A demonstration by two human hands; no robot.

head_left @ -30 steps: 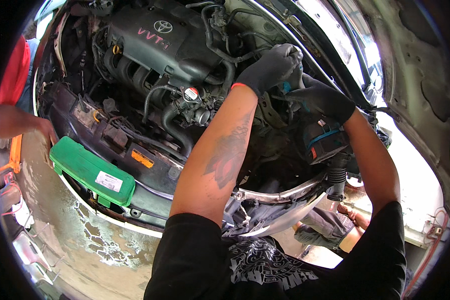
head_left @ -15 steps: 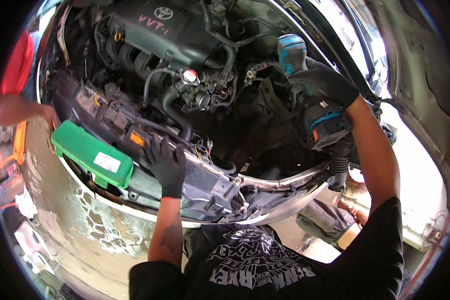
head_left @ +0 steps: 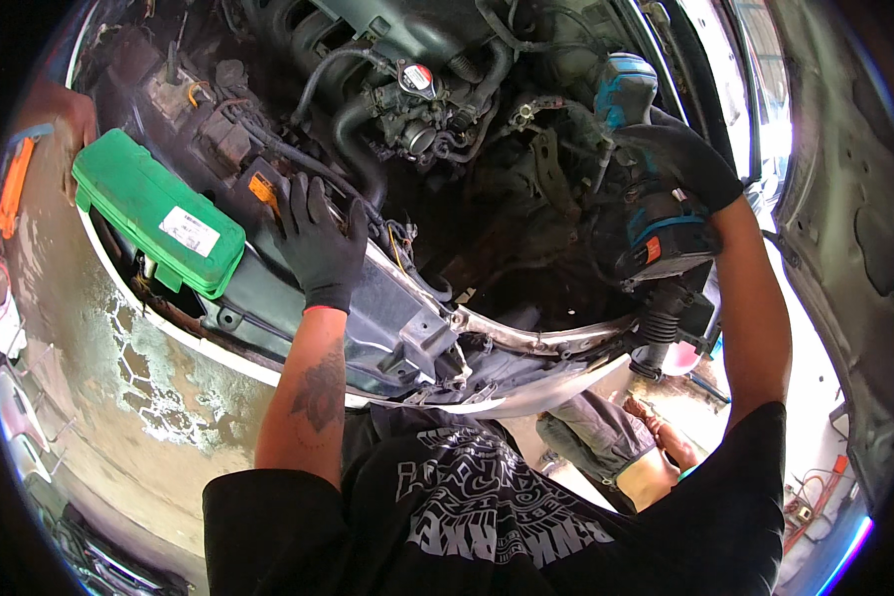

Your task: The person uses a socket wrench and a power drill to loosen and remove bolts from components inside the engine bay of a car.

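My left hand [head_left: 323, 248], in a black glove, lies with fingers spread on the front panel [head_left: 397, 318], beside an orange label [head_left: 265, 195]. My right hand [head_left: 680, 164], also gloved, is wrapped round the handle of a blue-and-black cordless power tool [head_left: 626, 89], held upright over the right side of the engine bay [head_left: 507, 258]. A metal shaft [head_left: 603, 164] shows below its head, and its battery [head_left: 656, 238] faces toward me. What the shaft's tip touches is unclear. Black hoses and metal engine parts [head_left: 417, 139] lie between my hands.
A long green case [head_left: 149, 189] rests on the front edge at left, beside another person's hand [head_left: 74, 129]. A ribbed black hose [head_left: 656, 333] hangs at right. The raised hood [head_left: 844, 248] borders the right. Another person's legs [head_left: 596, 442] show below; an orange implement [head_left: 15, 189] is far left.
My left hand has left the tool and moved down-left onto the front panel, fingers spreading. My right hand still grips the tool. The view has shifted, so the engine cover sits higher.
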